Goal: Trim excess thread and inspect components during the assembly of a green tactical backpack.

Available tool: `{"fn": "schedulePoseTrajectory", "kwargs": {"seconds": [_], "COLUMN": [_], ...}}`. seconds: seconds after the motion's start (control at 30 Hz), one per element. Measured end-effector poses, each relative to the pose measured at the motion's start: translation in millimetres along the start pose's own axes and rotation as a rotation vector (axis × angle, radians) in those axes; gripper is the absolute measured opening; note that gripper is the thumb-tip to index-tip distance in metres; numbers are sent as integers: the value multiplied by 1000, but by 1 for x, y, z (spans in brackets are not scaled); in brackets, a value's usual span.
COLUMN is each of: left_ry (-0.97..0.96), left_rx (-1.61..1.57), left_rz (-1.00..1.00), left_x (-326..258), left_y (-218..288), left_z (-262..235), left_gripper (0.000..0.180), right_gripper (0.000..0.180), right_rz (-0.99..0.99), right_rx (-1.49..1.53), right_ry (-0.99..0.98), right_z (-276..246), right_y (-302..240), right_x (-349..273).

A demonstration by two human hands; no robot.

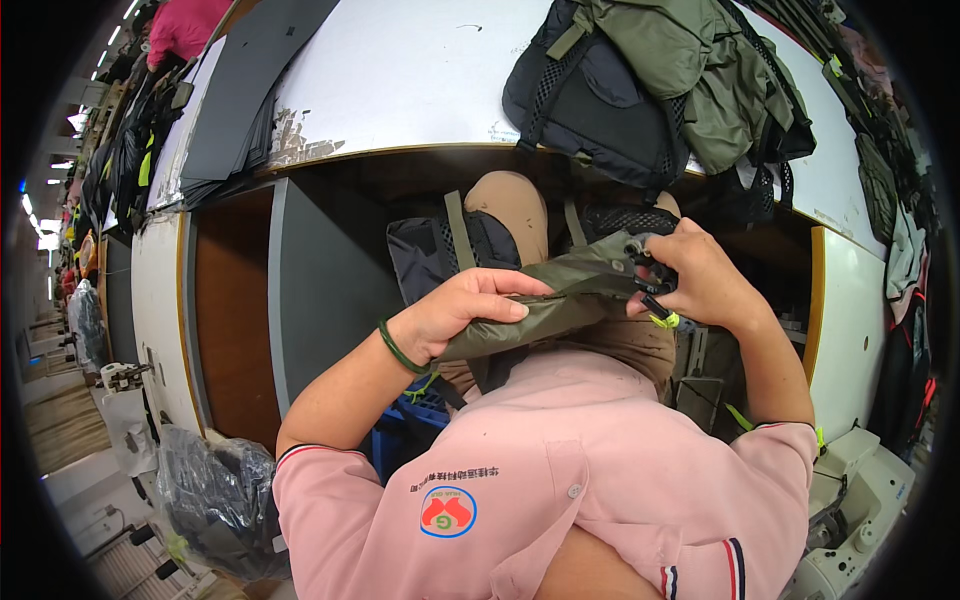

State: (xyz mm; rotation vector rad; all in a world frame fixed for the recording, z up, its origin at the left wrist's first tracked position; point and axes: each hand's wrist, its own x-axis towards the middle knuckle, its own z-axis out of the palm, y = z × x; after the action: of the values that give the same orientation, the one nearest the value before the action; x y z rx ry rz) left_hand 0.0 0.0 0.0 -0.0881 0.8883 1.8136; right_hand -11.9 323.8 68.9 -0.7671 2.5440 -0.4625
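Note:
An olive-green and black backpack (520, 300) lies across my lap, below the table edge. My left hand (462, 312) grips its olive fabric from the left, fingers pressed along a seam. My right hand (695, 278) pinches a black zipper pull with a yellow-green tab (658, 308) at the bag's right end. A dark green band circles my left wrist. Black mesh straps of the bag hang over my knee.
A white worktable (400, 80) lies ahead, with a pile of green and black backpacks (660, 80) at its right and dark sheets (235, 100) at its left. A blue crate (405, 430) and a black plastic bag (215, 500) stand at lower left. A sewing machine (860, 500) is at lower right.

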Motion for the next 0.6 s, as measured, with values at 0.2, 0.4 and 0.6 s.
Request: {"fn": "schedulePoseTrajectory", "kwargs": {"seconds": [0.2,0.4,0.6], "left_ry": [-7,46,-11], "left_rx": [-62,57,-66], "left_rz": [19,72,34], "left_x": [9,13,11], "left_y": [4,0,-2], "left_z": [14,20,11], "left_gripper": [33,25,26], "right_gripper": [44,26,22], "right_rz": [-95,-141,89], "right_rx": [568,977,1138], "right_ry": [215,144,188], "right_z": [14,37,44], "right_y": [-37,-49,-34], "right_x": [28,47,45]}}
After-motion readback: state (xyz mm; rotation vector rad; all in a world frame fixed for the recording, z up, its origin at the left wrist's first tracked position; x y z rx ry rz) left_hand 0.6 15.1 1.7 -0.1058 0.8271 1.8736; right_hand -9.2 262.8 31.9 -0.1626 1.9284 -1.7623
